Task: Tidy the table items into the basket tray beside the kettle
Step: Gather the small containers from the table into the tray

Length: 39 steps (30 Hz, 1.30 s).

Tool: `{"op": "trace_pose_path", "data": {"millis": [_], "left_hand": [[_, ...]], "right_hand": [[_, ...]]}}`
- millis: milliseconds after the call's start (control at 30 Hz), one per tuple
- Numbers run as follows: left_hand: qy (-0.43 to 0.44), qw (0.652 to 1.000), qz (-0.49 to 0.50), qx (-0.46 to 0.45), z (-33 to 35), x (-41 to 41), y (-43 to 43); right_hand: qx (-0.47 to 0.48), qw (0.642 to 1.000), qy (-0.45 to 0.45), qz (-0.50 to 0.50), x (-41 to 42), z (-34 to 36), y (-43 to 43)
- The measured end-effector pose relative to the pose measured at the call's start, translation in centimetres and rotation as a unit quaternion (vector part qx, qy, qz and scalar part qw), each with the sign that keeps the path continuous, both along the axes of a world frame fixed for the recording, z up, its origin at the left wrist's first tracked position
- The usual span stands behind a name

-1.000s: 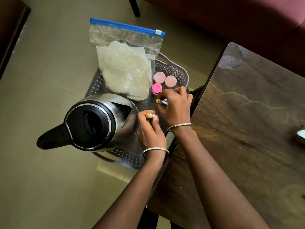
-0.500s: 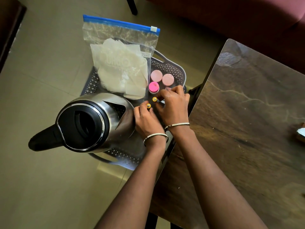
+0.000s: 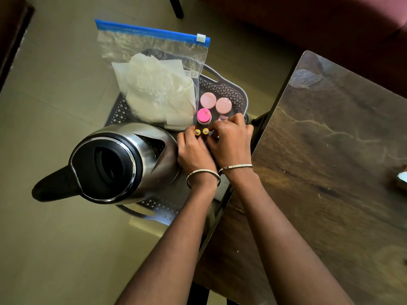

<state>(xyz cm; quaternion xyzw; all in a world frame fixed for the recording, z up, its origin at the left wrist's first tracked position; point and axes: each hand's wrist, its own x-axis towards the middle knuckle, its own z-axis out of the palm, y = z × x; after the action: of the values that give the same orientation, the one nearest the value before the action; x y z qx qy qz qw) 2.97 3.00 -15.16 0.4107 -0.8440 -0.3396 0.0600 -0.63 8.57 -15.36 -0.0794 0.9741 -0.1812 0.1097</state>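
Observation:
A grey perforated basket tray [image 3: 229, 89] stands on the floor left of the table. In it stand a steel kettle [image 3: 123, 161], a zip bag of white sheets [image 3: 154, 84], two pale pink lids [image 3: 215, 102] and a bright pink capped jar [image 3: 204, 116]. Two small batteries stand upright side by side in the tray, only their gold tops showing. My left hand [image 3: 193, 150] pinches the left battery [image 3: 197, 132]. My right hand [image 3: 231, 139] pinches the right battery [image 3: 205, 130]. Both hands are low inside the tray beside the kettle's spout.
The dark wooden table [image 3: 330, 172] fills the right side, its edge just right of my wrists. A small light object [image 3: 402, 180] lies at the table's far right edge. Tiled floor surrounds the tray.
Both hands have gone down into the tray. The left battery, held tilted a second ago, now stands upright next to the right one.

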Motion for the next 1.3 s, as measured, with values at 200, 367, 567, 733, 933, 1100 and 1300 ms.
{"op": "trace_pose_path", "data": {"millis": [200,367,567,733,933,1100,1300], "left_hand": [[0.022,1.0,-0.004,0.001,0.1,-0.4,-0.1],[0.034,0.999,0.0,0.002,0.3,-0.4,-0.1],[0.028,1.0,0.012,0.005,0.2,-0.5,0.0],[0.028,0.999,0.023,0.009,0.2,-0.5,0.0],[0.038,0.999,0.033,0.019,0.3,-0.4,0.1],[0.019,0.999,0.035,0.03,0.5,0.0,0.1],[-0.011,0.999,0.035,0.039,1.9,1.9,0.7]], "right_hand": [[0.006,1.0,-0.017,-0.004,-0.1,0.0,0.0],[0.005,1.0,-0.024,-0.01,-0.2,0.0,0.0],[0.007,1.0,-0.023,-0.007,-0.1,0.0,0.0],[0.004,1.0,-0.022,-0.006,-0.1,-0.1,0.0],[0.0,1.0,-0.025,-0.006,-0.2,-0.2,0.0],[0.001,0.999,-0.032,0.002,-0.3,0.1,0.1],[0.007,0.998,-0.052,0.032,0.2,0.7,0.3]]}}
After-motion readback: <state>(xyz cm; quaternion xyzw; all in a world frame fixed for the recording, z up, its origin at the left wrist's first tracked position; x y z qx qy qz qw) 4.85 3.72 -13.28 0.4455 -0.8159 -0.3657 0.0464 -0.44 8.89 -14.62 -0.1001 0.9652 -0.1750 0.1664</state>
